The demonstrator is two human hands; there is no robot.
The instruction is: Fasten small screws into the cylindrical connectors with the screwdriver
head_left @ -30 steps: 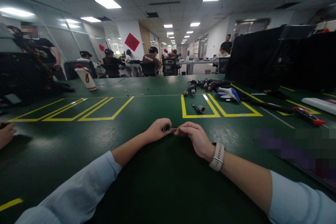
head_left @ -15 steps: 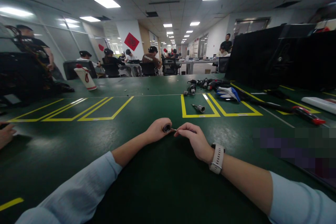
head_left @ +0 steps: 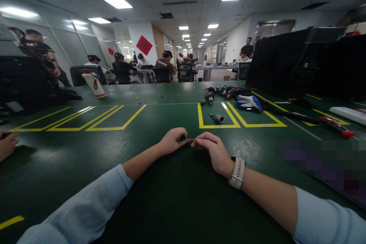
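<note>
My left hand [head_left: 171, 141] is closed around a dark cylindrical part with a shiny round metal rim [head_left: 182, 138], its open end facing me. My right hand [head_left: 213, 150] pinches a thin metal rod [head_left: 191, 140] between thumb and fingertips. The rod spans the small gap between the hands, its far end at the cylinder's side; whether it goes in is too small to tell. Beyond my hands, a similar silver cylinder [head_left: 219, 118] lies on the green table [head_left: 160, 213] inside a yellow-taped box, with a thin pointed piece at its left end.
Dark metal parts and cables [head_left: 210, 97] lie farther back, beside a blue-and-white glove [head_left: 248, 103]. A red-and-black handled tool [head_left: 336, 126] is at right. A white cup [head_left: 94, 84] stands at back left. Another person's hand [head_left: 8, 145] is at the left edge.
The hands keep nearly the same place and grip. My right fingers have shifted slightly right, and a little more of the rod shows between the hands.
</note>
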